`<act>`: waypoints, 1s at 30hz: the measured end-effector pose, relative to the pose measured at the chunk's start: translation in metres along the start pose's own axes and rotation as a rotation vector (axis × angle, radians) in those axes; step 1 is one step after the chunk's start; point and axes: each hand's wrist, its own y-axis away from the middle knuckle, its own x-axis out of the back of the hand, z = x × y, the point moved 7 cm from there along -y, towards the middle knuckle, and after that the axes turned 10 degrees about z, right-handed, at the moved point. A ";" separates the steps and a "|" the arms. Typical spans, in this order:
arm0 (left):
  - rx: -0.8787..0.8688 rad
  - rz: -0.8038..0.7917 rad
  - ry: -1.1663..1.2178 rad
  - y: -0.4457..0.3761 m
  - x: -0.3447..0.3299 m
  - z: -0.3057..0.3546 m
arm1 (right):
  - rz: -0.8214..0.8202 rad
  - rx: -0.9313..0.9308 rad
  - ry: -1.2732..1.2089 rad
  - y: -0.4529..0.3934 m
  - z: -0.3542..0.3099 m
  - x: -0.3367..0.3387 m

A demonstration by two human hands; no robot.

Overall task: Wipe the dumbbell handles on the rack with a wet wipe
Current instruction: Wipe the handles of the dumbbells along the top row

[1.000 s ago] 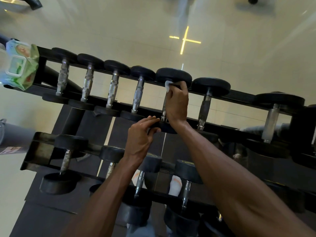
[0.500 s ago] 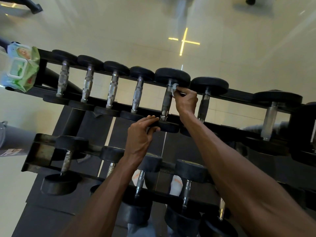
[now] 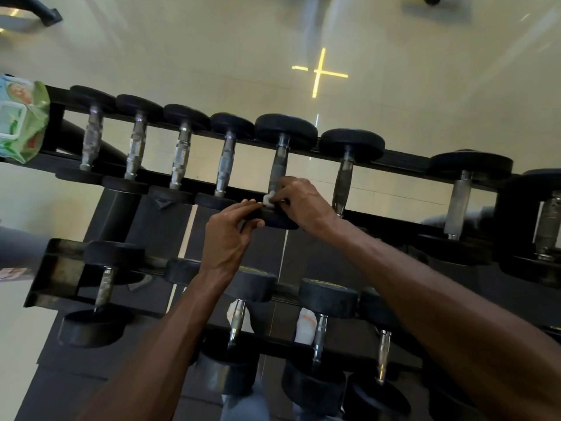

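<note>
Pinched in the right hand (image 3: 299,199), a small white wet wipe (image 3: 268,198) is pressed against the near end of a knurled steel dumbbell handle (image 3: 278,168) on the black metal rack (image 3: 403,161), while the black rubber dumbbell head (image 3: 274,217) is held by the left hand (image 3: 228,238)

Right hand (image 3: 299,202) pinching white wipe (image 3: 268,198) against near end of dumbbell handle (image 3: 278,168); left hand (image 3: 229,235) gripping black dumbbell head (image 3: 277,218) just below wipe.

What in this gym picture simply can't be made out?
All in the head view:
- Most of the wet wipe: bunched inside the right hand.
- Lower end of the handle being wiped: covered by that hand.
- Wipes pack: cut off by the left edge, print blurred.
- Rightmost dumbbell: cut by the right edge.
</note>
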 end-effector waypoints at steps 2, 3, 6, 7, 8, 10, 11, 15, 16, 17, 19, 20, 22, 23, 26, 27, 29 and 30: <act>0.006 -0.003 -0.006 0.000 0.000 0.002 | -0.068 0.110 0.041 -0.005 -0.011 -0.004; 0.012 -0.007 -0.010 0.000 -0.001 0.003 | -0.085 0.144 0.067 -0.008 -0.015 -0.006; 0.048 -0.029 -0.020 0.000 0.000 0.005 | 0.047 0.066 0.070 -0.022 -0.013 -0.001; 0.053 -0.040 -0.031 -0.002 0.000 0.006 | 0.125 -0.031 0.028 -0.025 -0.006 0.005; 0.049 -0.054 -0.054 -0.004 0.000 0.008 | 0.191 -0.139 -0.048 -0.025 0.003 0.013; 0.008 -0.084 -0.137 -0.007 -0.001 0.015 | 0.233 -0.273 -0.157 -0.018 0.018 0.030; -0.020 -0.087 -0.171 -0.006 -0.002 0.019 | 0.214 -0.286 -0.146 -0.013 0.022 0.038; -0.114 -0.111 -0.191 0.007 -0.021 0.047 | 0.139 -0.337 -0.142 0.008 0.049 0.071; -0.146 -0.130 -0.180 0.011 -0.031 0.056 | 0.132 -0.349 -0.134 0.012 0.057 0.078; -0.180 -0.157 -0.167 0.014 -0.042 0.067 | 0.127 -0.353 -0.119 0.016 0.063 0.084; -0.236 -0.225 -0.148 0.018 -0.065 0.085 | 0.109 -0.364 -0.088 0.029 0.070 0.093; -0.240 -0.263 -0.146 0.020 -0.076 0.090 | 0.106 -0.366 -0.081 0.035 0.072 0.096; -0.203 -0.314 -0.132 0.021 -0.092 0.092 | 0.107 -0.359 -0.070 0.048 0.075 0.099; -0.181 -0.318 -0.122 0.020 -0.095 0.090 | 0.100 -0.350 -0.047 0.053 0.076 0.098; -0.146 -0.285 -0.090 0.020 -0.097 0.085 | 0.013 -0.326 0.049 0.065 0.076 0.088; -0.151 -0.276 -0.086 0.021 -0.096 0.085 | -0.011 -0.318 0.070 0.069 0.076 0.083; -0.169 -0.260 -0.074 0.023 -0.095 0.085 | -0.055 -0.282 0.119 0.076 0.075 0.075; -0.175 -0.253 -0.063 0.024 -0.095 0.085 | -0.067 -0.273 0.140 0.077 0.075 0.074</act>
